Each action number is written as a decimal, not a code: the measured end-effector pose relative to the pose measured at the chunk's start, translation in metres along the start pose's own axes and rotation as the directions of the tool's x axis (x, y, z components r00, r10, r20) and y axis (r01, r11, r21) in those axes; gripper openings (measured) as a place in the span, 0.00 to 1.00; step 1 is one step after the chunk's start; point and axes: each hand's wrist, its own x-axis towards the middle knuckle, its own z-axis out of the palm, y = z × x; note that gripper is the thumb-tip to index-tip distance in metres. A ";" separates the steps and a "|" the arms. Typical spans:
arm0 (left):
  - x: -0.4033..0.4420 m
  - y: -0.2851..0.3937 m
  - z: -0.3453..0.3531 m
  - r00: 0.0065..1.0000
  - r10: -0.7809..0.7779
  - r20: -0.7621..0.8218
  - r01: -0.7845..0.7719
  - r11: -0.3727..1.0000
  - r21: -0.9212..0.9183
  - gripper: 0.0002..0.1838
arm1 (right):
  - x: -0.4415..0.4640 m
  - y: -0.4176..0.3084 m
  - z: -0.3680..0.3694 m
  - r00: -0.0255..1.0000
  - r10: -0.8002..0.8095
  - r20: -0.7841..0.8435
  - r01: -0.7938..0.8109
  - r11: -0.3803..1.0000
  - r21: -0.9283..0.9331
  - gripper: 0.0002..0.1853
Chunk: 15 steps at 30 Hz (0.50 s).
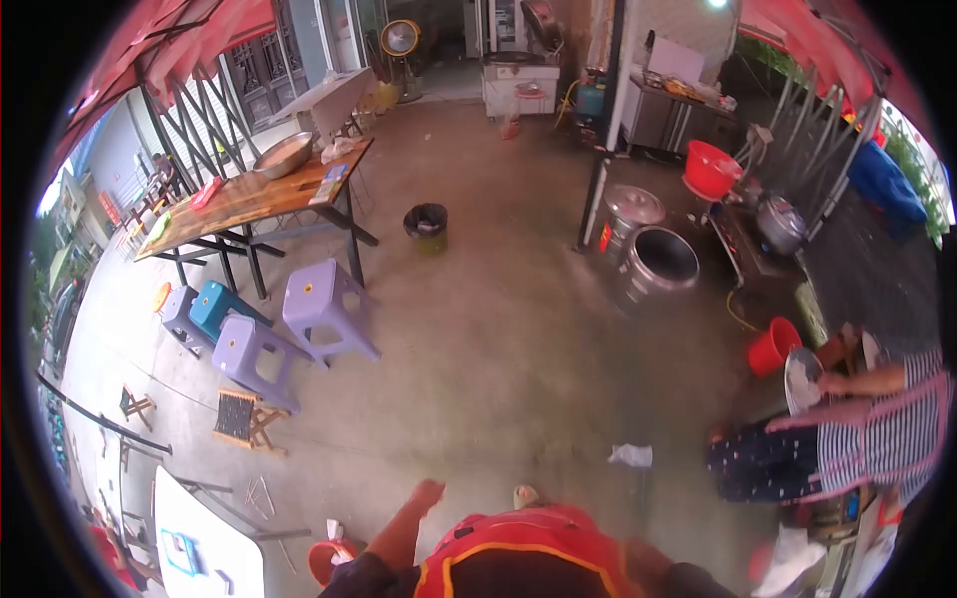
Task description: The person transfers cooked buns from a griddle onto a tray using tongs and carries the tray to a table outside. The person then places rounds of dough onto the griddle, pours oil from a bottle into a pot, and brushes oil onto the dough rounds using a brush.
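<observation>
My left hand (429,495) hangs in front of my body at the bottom centre, over the concrete floor. Its fingers look curled together, with nothing visible in them, and it touches nothing. Of my right arm only a blurred part shows beside the red apron (528,533); the right hand itself does not show. The tip of one shoe (525,495) pokes out below the apron. A white piece of litter (631,455) lies on the floor ahead to the right.
At right a person in a striped top (877,429) holds a metal basin (802,379). Ahead stand metal pots (663,261), a bin (427,234) and a red tub (710,169). Left are a wooden table (239,204), purple stools (324,299) and a white table (204,538).
</observation>
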 end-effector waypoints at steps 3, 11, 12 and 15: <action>0.023 -0.041 -0.032 0.972 -0.235 0.015 0.235 0.971 0.045 0.14 | 0.119 -0.047 -0.136 0.932 -0.293 -0.212 0.227 0.930 -0.290 0.13; 0.184 -0.047 -0.158 0.906 -0.423 -0.030 0.419 0.881 0.220 0.15 | 0.268 -0.301 -0.511 0.849 -0.017 -0.528 0.331 0.796 0.506 0.13; 0.217 -0.033 -0.183 0.925 -0.375 -0.056 0.376 0.887 0.269 0.15 | 0.279 -0.309 -0.524 0.888 0.002 -0.460 0.288 0.778 0.559 0.14; 0.350 0.026 -0.271 0.989 -0.046 -0.140 0.113 0.846 0.521 0.16 | 0.333 -0.307 -0.546 0.915 -0.248 -0.319 0.308 0.939 0.151 0.14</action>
